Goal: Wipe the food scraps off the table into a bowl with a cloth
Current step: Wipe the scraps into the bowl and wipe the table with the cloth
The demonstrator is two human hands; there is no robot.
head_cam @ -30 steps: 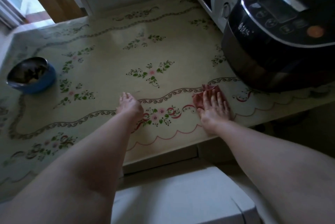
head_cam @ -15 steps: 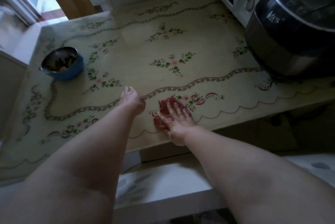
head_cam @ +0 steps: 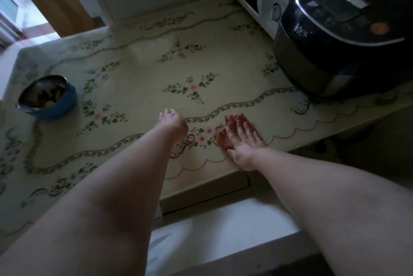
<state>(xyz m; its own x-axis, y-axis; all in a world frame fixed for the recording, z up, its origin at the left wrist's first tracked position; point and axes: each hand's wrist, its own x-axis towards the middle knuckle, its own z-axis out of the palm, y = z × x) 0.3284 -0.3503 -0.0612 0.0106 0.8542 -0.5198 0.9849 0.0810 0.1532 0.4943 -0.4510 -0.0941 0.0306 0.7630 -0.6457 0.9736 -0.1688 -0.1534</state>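
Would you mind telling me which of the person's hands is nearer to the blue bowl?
Left. The left hand rests on the table to the right of the blue bowl; the right hand is farther right, pressing the red cloth.

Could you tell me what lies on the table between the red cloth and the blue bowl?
In the head view, only the left hand rests between the red cloth and the blue bowl; otherwise just patterned tablecloth.

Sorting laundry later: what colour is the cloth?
Dull red cloth, seen in the head view.
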